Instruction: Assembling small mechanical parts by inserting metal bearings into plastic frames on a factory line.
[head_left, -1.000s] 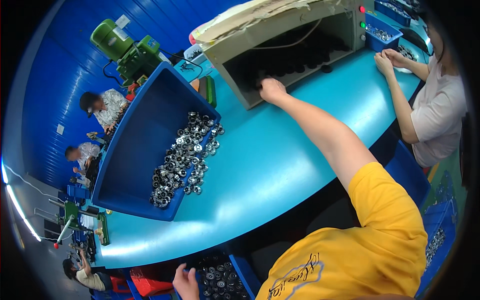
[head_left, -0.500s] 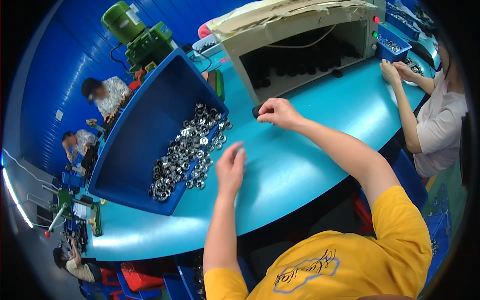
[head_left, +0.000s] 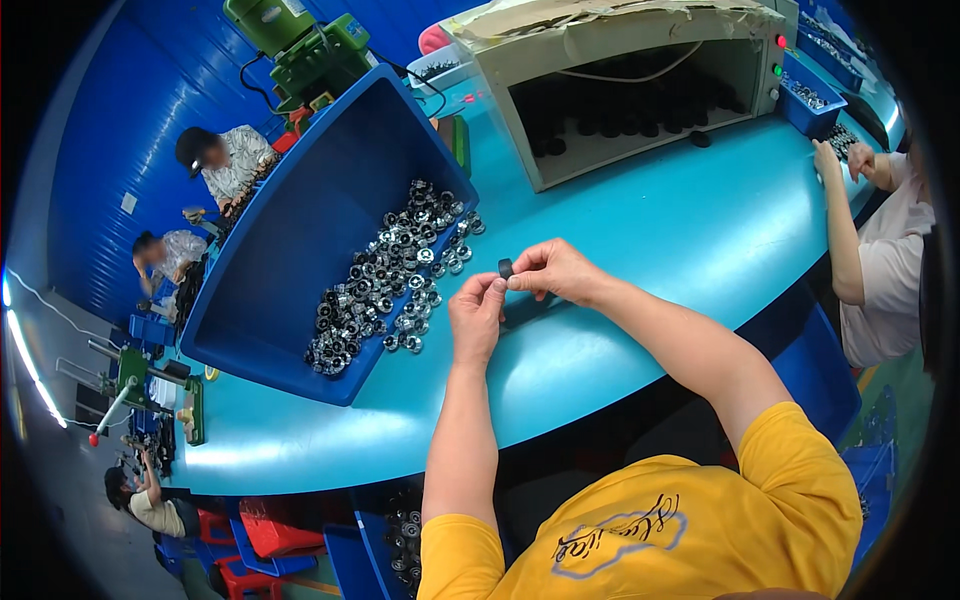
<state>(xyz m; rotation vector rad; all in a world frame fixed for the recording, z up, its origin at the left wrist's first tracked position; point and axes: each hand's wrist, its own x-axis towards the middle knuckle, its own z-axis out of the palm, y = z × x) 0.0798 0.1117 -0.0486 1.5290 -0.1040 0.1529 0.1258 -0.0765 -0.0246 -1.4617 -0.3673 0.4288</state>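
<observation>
My left hand (head_left: 476,315) and my right hand (head_left: 553,270) meet above the turquoise table (head_left: 640,240). Between their fingertips they pinch a small dark ring-shaped part (head_left: 506,268). Just to the left stands a big blue bin (head_left: 300,240), tilted open toward me, with a heap of several silvery metal ring parts (head_left: 395,275) spilling to its lip. My arms come up from the lower edge in yellow sleeves.
A beige box-shaped machine (head_left: 640,80) with a dark opening and coloured buttons stands at the back of the table. A person in a pale shirt (head_left: 885,260) works at the right edge. Other people sit at the far left. Green machines (head_left: 300,45) stand behind the bin.
My right hand drew back from the machine's opening toward me. My left hand came up from below the table, and both now hold the small dark part together.
</observation>
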